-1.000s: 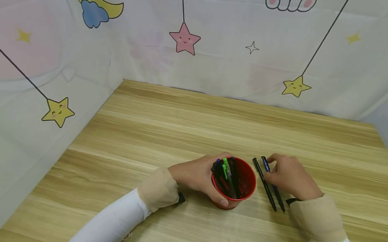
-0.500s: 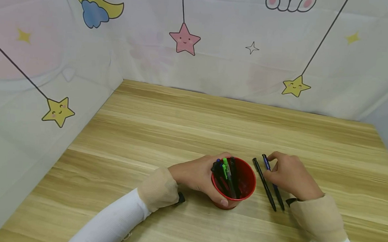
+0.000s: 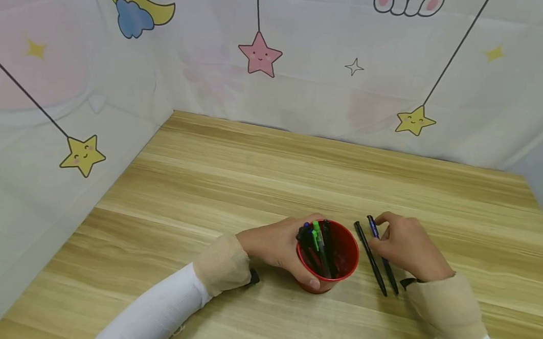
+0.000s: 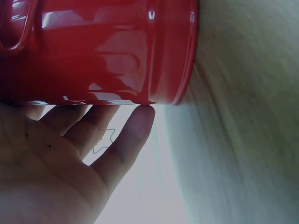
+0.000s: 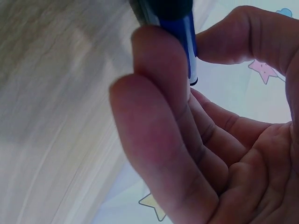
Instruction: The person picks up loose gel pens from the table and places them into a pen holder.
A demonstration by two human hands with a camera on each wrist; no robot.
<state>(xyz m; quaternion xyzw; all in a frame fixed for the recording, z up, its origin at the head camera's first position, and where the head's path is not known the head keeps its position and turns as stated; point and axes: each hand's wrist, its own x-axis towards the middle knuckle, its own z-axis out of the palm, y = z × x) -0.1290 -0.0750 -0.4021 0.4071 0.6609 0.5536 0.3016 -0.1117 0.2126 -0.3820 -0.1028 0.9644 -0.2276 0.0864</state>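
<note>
In the head view a red cup stands on the table with several pens in it, among them a bright green one. My left hand holds the cup from its left side, thumb on the near wall. The left wrist view shows the fingers against the cup's glossy wall. To the right of the cup, my right hand pinches a blue and black pen between thumb and fingers. Beside it, nearer the cup, a black pen lies nearly parallel on the table.
A wood-grain table stretches around the hands. Behind it and at both sides hangs a pale cloth printed with stars and a moon.
The right hand and the blue and black pen have shifted slightly toward the far side of the table. The left hand and cup stay put.
</note>
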